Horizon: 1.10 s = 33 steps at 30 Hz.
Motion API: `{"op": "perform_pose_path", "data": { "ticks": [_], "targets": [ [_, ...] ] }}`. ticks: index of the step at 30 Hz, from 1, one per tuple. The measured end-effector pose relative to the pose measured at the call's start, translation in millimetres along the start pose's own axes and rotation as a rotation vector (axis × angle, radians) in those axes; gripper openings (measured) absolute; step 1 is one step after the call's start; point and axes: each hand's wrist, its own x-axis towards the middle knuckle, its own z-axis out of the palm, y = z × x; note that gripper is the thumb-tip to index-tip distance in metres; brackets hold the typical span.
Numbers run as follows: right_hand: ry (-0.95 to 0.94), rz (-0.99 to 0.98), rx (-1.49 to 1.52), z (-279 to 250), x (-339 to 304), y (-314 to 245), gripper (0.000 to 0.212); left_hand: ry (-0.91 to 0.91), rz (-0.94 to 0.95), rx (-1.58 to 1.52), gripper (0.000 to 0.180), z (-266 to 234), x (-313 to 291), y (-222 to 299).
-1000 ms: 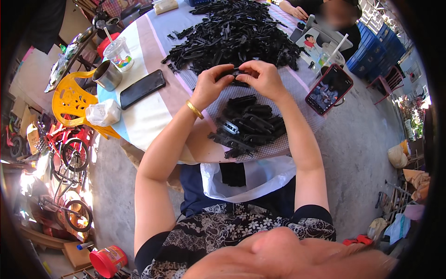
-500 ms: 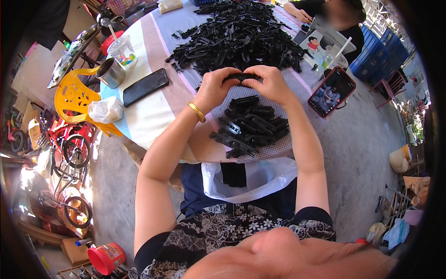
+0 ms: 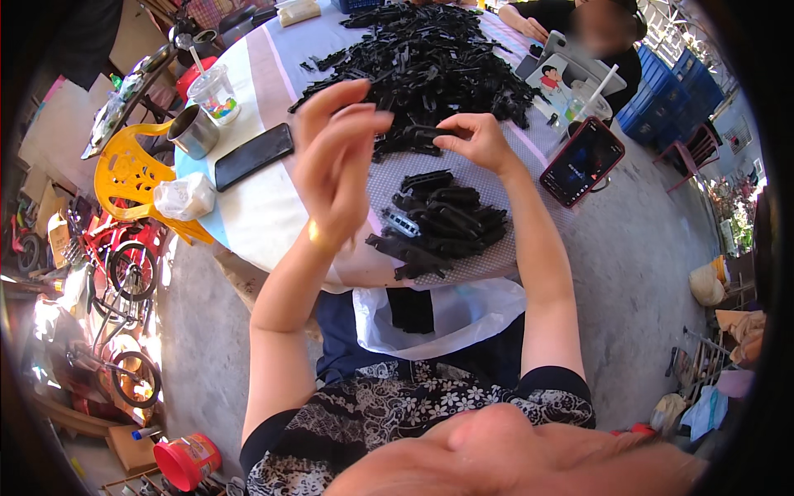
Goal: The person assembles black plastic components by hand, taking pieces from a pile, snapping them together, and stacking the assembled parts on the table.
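Over the cloth-covered worktop [image 3: 248, 217], a slim black piece [image 3: 424, 134] was pinched between the fingers of the right hand [image 3: 480, 145], at the near side of a large heap of black pieces [image 3: 430, 66]. The blurred left hand [image 3: 335, 169] hung apart, fingers loosely spread, while a smaller pile [image 3: 455, 217] lay near an open white bag [image 3: 484, 317].

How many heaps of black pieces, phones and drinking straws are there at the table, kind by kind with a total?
Heaps of black pieces: 2 (large heap, small heap)
Phones: 2 (flat phone, propped phone)
Drinking straws: 2 (left straw, right straw)
Total: 6
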Motion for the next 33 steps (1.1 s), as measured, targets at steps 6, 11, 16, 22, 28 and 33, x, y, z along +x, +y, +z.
{"op": "perform_pose_path", "data": {
  "ticks": [6, 11, 16, 22, 28, 33],
  "targets": [
    [-0.176, 0.034, -0.118, -7, -10, 6, 0.021, 0.306, 0.586, -0.429, 0.030, -22, 13, 118],
    [-0.240, 0.050, -0.205, -2, -5, -5, 0.025, 0.397, 0.553, -0.072, 0.025, -33, 15, 143],
    [-0.305, 0.050, -0.235, -4, -5, -3, 0.030, 0.498, 0.635, -0.162, 0.042, -26, 25, 149],
    [-0.320, 0.062, -0.201, -4, -4, -1, 0.031, 0.675, 1.157, -0.675, 0.039, -17, 51, 171],
    [-0.347, 0.062, -0.174, -8, -6, 6, 0.030, 0.805, 1.563, -1.129, 0.037, -17, 59, 204],
    [-0.383, 0.071, -0.155, -8, -6, 7, 0.028, 0.797, 1.574, -1.244, 0.036, -14, 63, 200]
  ]
}}
